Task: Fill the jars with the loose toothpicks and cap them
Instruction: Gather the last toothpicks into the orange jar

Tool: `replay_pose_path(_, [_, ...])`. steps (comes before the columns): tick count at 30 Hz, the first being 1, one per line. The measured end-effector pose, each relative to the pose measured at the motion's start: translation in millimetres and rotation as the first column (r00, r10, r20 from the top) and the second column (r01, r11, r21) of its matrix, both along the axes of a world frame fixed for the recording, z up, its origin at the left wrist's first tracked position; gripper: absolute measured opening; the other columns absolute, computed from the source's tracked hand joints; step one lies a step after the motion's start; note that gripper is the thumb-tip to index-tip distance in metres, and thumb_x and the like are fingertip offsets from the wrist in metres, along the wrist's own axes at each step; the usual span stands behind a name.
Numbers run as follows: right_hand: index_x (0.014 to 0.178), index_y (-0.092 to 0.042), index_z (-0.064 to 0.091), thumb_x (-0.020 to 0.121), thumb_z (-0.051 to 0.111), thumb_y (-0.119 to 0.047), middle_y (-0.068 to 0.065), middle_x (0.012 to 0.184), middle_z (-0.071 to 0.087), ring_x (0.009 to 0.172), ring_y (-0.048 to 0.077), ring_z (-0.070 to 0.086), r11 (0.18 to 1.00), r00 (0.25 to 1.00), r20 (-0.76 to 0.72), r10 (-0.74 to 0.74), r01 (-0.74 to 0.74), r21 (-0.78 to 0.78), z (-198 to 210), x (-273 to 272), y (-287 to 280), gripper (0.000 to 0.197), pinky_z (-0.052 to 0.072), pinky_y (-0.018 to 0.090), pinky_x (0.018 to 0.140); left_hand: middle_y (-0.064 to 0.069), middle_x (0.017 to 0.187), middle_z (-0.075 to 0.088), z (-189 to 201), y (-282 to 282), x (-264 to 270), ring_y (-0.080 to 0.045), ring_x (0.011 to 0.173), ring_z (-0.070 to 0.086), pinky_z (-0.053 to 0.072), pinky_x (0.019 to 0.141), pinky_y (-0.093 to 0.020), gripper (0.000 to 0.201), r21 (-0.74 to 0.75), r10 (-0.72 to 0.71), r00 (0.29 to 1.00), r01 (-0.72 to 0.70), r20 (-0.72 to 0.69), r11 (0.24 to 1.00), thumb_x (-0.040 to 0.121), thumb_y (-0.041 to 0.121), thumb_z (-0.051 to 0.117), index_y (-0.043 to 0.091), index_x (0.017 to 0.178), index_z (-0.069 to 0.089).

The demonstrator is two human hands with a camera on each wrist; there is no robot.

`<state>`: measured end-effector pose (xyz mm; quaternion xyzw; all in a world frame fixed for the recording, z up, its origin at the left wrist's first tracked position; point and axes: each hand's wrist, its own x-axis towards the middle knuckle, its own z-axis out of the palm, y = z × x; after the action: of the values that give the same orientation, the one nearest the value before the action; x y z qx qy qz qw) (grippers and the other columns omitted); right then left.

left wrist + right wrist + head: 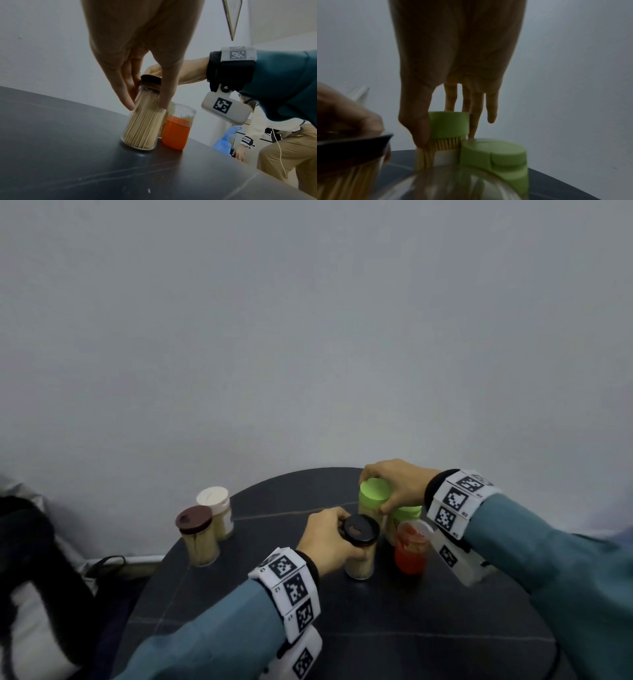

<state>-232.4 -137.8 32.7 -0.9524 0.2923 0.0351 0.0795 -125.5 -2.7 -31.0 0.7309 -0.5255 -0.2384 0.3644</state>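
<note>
Left hand [325, 539] grips black-lidded jar [359, 553] standing on surface [376, 628]; right hand [397, 484] pinches green cap [375, 494] atop green-capped jar near far edge.

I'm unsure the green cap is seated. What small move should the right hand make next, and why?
Probably press the green cap straight down: the right hand grips it, yet toothpicks show below its rim, so it seems not fully seated on its jar.

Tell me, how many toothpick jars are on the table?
6: brown-lidded jar and white-lidded jar at left; black-lidded jar in the left hand; tall green jar under the right hand; second green jar; red jar.
</note>
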Motion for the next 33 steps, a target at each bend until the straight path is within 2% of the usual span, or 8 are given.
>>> replay_pose_path(6, [0.123,-0.014,0.05,0.073,0.074,-0.013,0.008,0.124,0.054,0.113,0.023,0.051,0.999,0.999,-0.044,0.019,-0.017,0.035,-20.8,3.9,-9.8,0.056,0.042,0.033,0.094,0.001,0.096,0.064,-6.5,-10.5,-2.8,-0.01,0.087,0.059,0.043,0.063,-0.01,0.039,0.007,-0.012,0.999,0.012,-0.034,1.0,0.064,0.009,0.083,0.018,0.094,0.06])
replay_pose_path(10, [0.134,-0.018,0.042,0.074,0.074,-0.013,0.005,0.133,0.05,0.121,0.022,0.047,0.996,0.999,-0.037,-0.006,0.009,0.094,-24.2,0.7,-14.0,0.068,0.039,0.034,0.101,-0.003,0.104,0.066,-8.7,-13.6,-5.3,-0.012,0.092,0.061,0.048,0.074,-0.018,0.044,0.011,0.008,0.997,-0.007,-0.08,1.0,0.064,0.009,0.084,0.018,0.097,0.057])
replay_pose_path(13, [0.141,-0.016,0.032,0.077,0.074,-0.017,0.005,0.142,0.041,0.131,0.02,0.04,0.985,0.999,0.004,-0.052,0.051,0.162,-13.8,-11.4,-15.3,0.077,0.033,0.031,0.107,-0.003,0.114,0.06,-9.3,-14.6,-6.5,-0.014,0.1,0.058,0.05,0.083,-0.024,0.06,0.04,0.005,0.992,0.0,-0.123,0.999,0.063,0.008,0.085,0.016,0.111,0.05])
replay_pose_path(17, [0.147,-0.018,0.017,0.073,0.078,-0.023,0.003,0.152,0.025,0.139,0.018,0.027,0.963,0.994,0.012,-0.107,0.101,0.249,-7.9,-37.3,-13.0,0.096,0.025,0.027,0.111,-0.008,0.149,0.027,-3.0,-13.9,-5.9,-0.023,0.137,0.03,0.033,0.109,-0.033,0.113,0.097,-0.037,0.998,0.042,-0.051,0.994,0.062,0.018,0.088,0.015,0.148,0.015])
replay_pose_path(20, [0.149,-0.02,-0.001,0.068,0.083,-0.026,0.005,0.156,0.009,0.143,0.019,0.013,0.948,0.99,-0.086,-0.108,0.128,0.291,-16.5,-49.6,-5.0,0.117,0.02,0.031,0.114,-0.007,0.157,-0.017,5.2,-16.0,-13.6,-0.026,0.146,-0.01,0.013,0.116,-0.04,0.13,0.164,-0.162,0.985,0.151,0.054,0.975,0.067,0.019,0.085,0.026,0.149,-0.016])
replay_pose_path(22, [0.148,-0.022,-0.012,0.065,0.084,-0.031,0.008,0.156,-0.009,0.145,0.023,-0.001,0.963,0.978,-0.187,-0.093,0.136,0.234,-24.6,-52.4,-0.9,0.127,0.013,0.037,0.117,-0.005,0.152,-0.035,7.3,-21.0,-18.4,-0.027,0.142,-0.024,0.01,0.116,-0.041,0.127,0.213,-0.237,0.963,0.207,0.126,0.955,0.073,0.015,0.08,0.032,0.146,-0.022])
replay_pose_path(25, [0.145,-0.025,-0.02,0.061,0.086,-0.03,0.01,0.152,-0.028,0.144,0.031,-0.006,0.975,0.962,-0.25,-0.106,0.15,0.165,-36.7,-53.3,1.9,0.136,0.016,0.049,0.116,-0.004,0.15,-0.038,6.0,-27.4,-23.7,-0.026,0.141,-0.029,0.006,0.116,-0.041,0.113,0.253,-0.308,0.929,0.253,0.207,0.934,0.082,0.004,0.067,0.029,0.147,-0.022])
replay_pose_path(33, [0.146,-0.021,-0.017,0.065,0.084,-0.018,0.012,0.151,-0.026,0.144,0.035,0.002,0.978,0.982,-0.154,-0.111,0.136,0.16,-48.8,-53.2,2.1,0.13,0.022,0.047,0.114,-0.006,0.156,-0.025,3.0,-34.9,-30.3,-0.025,0.144,-0.019,0.006,0.116,-0.034,0.093,0.249,-0.286,0.939,0.235,0.193,0.94,0.087,0.007,0.063,0.016,0.151,-0.005])
